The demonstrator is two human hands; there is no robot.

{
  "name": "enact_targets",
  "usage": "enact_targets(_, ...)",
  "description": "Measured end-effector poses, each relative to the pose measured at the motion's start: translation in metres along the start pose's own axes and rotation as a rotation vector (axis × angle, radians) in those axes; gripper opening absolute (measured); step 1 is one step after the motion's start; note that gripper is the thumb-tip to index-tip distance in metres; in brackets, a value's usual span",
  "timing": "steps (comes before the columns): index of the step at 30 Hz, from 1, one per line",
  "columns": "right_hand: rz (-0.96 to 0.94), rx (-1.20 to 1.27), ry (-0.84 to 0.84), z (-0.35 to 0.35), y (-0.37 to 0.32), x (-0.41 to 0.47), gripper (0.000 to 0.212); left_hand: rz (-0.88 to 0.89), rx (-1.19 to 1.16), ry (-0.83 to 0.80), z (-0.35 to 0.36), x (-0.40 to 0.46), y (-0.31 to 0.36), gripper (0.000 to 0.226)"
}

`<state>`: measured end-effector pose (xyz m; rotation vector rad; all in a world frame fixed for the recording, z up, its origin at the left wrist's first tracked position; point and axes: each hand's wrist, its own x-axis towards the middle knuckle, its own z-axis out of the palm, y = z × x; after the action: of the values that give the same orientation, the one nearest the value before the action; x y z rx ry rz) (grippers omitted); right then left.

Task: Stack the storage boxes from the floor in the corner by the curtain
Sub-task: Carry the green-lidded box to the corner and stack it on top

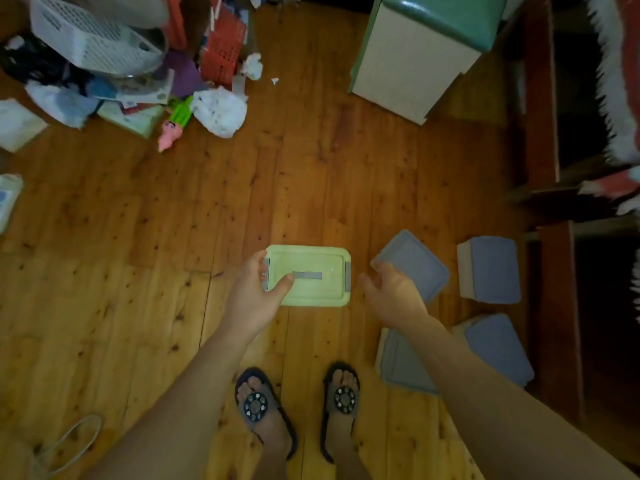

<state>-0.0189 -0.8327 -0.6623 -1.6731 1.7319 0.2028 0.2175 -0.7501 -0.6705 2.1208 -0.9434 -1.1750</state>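
— What lies nearest the camera?
— Two bare forearms reaching down over sandalled feet (298, 407) on the wooden floor (138, 271).
— And the hands?
— The left hand (254, 296) grips the left end of the green storage box (311, 275), thumb on the lid, fingers (258, 263) curled round the grey clip. The right hand (394, 296) hovers just beside the box's right end, fingers loosely spread, holding nothing.
— Where are the other boxes?
— Four blue-lidded boxes (491, 268) lie on the floor to the right, near a dark wooden shelf (540, 133). A clutter pile (121, 64) with a white basket sits far left.
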Motion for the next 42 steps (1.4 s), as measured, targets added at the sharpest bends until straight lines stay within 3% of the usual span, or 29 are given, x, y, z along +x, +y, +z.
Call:
enact_targets(11, 0.09, -0.038, -0.072, 0.13, 0.072, 0.102, 0.068, -0.061, 0.138, -0.137, 0.076, 0.095, -0.13, 0.077)
enact_targets(18, 0.087, -0.019, -0.076, 0.175, 0.091, 0.148, 0.078, -0.063, 0.251, -0.119, 0.109, 0.133, -0.181, 0.081)
enact_targets(29, 0.119, 0.058, -0.129, 0.216, 0.101, 0.185, 0.087, -0.106, 0.188, -0.156, 0.133, 0.17, -0.215, 0.087)
enact_targets(33, 0.151, 0.08, -0.127, 0.225, 0.104, 0.191, 0.095, -0.122, 0.186, -0.155, 0.14, 0.174, -0.223, 0.1)
enact_targets(42, 0.15, 0.094, -0.053, 0.225, 0.104, 0.187, 0.102, -0.093, 0.171, -0.11, 0.142, 0.169, -0.223, 0.103)
